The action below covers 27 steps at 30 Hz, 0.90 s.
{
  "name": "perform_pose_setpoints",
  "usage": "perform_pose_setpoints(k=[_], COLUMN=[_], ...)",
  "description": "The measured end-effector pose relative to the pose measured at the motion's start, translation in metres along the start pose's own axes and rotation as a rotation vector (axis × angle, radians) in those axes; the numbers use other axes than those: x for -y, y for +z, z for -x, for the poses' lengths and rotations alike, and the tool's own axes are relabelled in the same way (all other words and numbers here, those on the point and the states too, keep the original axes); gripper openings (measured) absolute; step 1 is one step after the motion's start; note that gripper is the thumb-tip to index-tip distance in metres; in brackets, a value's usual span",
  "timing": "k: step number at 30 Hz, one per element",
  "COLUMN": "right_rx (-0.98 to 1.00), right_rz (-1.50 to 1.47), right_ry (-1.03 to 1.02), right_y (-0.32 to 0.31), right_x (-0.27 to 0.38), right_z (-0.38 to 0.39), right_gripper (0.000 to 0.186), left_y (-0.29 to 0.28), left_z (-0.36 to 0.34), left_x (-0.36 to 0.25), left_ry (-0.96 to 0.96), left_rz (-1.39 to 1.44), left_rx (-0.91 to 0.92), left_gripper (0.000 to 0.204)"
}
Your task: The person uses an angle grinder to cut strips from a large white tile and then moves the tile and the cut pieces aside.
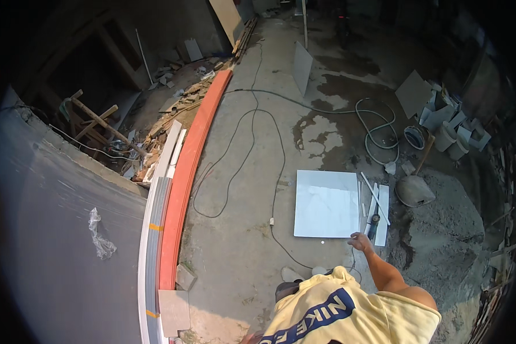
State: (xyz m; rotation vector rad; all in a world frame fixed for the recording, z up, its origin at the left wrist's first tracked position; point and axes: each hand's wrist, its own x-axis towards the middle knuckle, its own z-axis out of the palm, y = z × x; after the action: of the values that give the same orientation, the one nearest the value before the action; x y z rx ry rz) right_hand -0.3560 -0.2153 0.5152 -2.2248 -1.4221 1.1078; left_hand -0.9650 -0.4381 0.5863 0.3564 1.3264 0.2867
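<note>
A large white tile (327, 203) lies on the concrete floor in front of me. My right hand (360, 241) is at its near right corner, with the fingers closed on the edge. Just beyond that hand, to the right of the tile, a dark angle grinder (374, 219) rests on narrow white tile strips (382, 200). One thin strip (375, 198) lies slantwise across the others. My left hand is not visible; my yellow shirt (355, 309) fills the bottom of the view.
A power cable (274, 198) loops over the floor (241, 229). Long red beams (192, 178) and grey profiles (159, 229) line the left. A shovel (415, 190) stands by a mortar heap (444, 223) at right. Farther off are a hose (378, 146), buckets (444, 137) and an upright board (302, 69).
</note>
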Motion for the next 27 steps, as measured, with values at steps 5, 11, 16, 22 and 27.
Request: perform_pose_setpoints(k=[5, 11, 16, 22, 27], right_rx=[-0.115, -0.050, -0.161, -0.080, -0.071], right_rz=[0.002, 0.043, 0.003, -0.088, 0.063], right_ry=[0.267, 0.450, 0.400, 0.378, 0.412], right_y=[0.009, 0.054, 0.069, 0.084, 0.034], right_x=[-0.066, -0.070, -0.088, 0.017, 0.071], right_z=[0.063, 0.083, 0.005, -0.149, -0.302], right_gripper=[0.053, 0.053, 0.056, 0.052, 0.051], left_y=[0.014, -0.005, -0.009, 0.015, 0.056], left_z=[-0.065, -0.066, -0.070, -0.186, -0.334], left_x=[-0.075, -0.127, -0.199, -0.382, -0.537], left_ry=[0.060, 0.130, 0.172, 0.502, 0.573], left_rz=[-0.424, -0.912, -1.316, -1.221, -1.011], left_rx=[-0.131, -0.211, -0.158, -0.206, 0.023], left_gripper=[0.064, 0.061, 0.058, 0.047, 0.049])
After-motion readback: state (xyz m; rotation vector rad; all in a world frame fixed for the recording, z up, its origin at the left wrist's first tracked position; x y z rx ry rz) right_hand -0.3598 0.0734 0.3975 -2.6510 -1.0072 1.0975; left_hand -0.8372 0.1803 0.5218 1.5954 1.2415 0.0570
